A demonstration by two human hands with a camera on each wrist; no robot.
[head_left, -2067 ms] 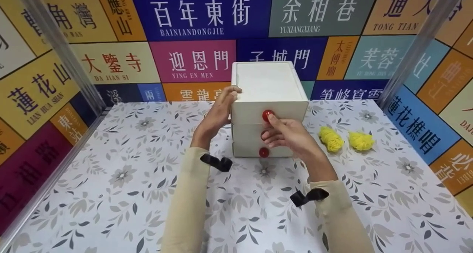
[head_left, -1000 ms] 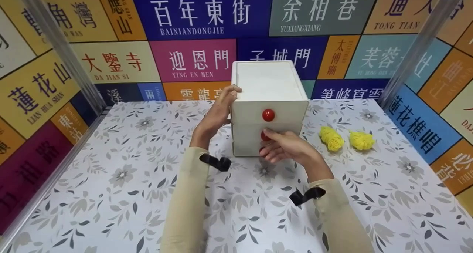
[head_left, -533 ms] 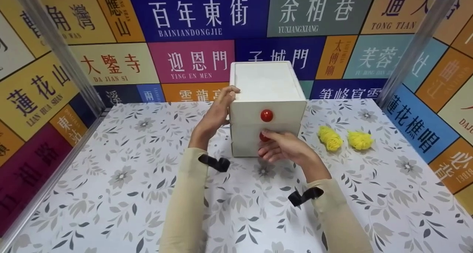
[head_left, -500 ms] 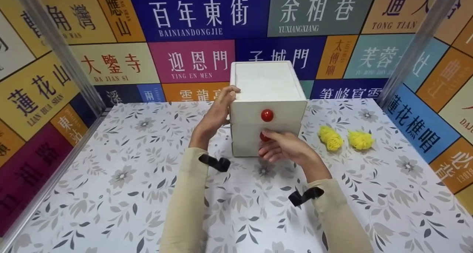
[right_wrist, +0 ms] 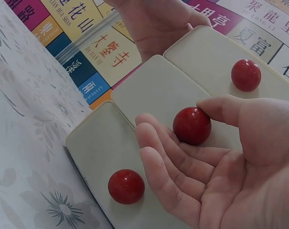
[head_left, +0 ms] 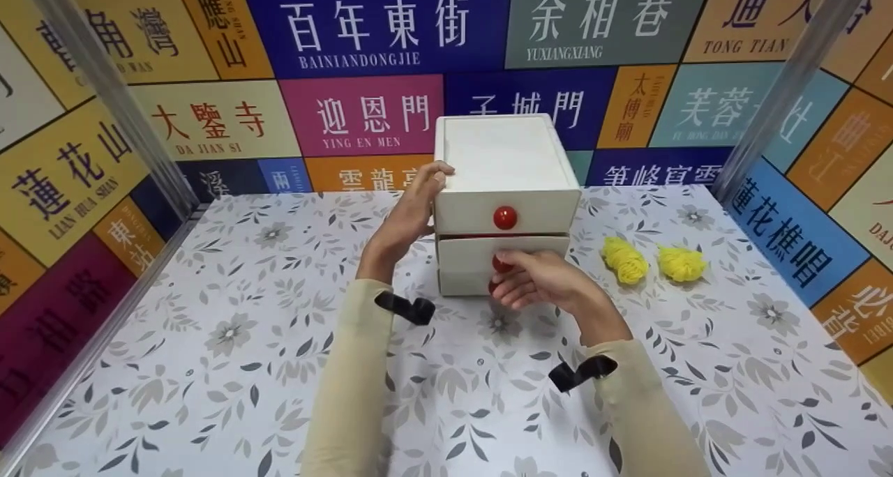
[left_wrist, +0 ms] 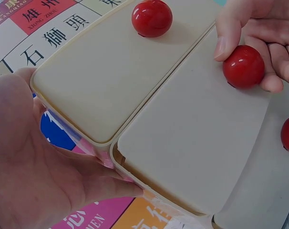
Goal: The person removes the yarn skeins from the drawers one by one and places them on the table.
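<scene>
A small white chest of drawers with round red knobs stands on the table. My right hand pinches the middle drawer knob between thumb and forefinger; its other fingers curl loosely below. The middle drawer sticks out a little, with a dark gap along its top edge. The top drawer is closed, its red knob untouched. The lowest knob is partly behind my right fingers in the head view. My left hand lies against the chest's left side, fingertips at the top edge.
Two yellow bundles, yarn-like in look, lie to the right of the chest. A floral cloth covers the table. Colourful panels with lettering form walls behind and on both sides.
My right hand has moved down from the top knob to the middle one and drawn that drawer slightly out. My left hand has stayed on the chest's side.
</scene>
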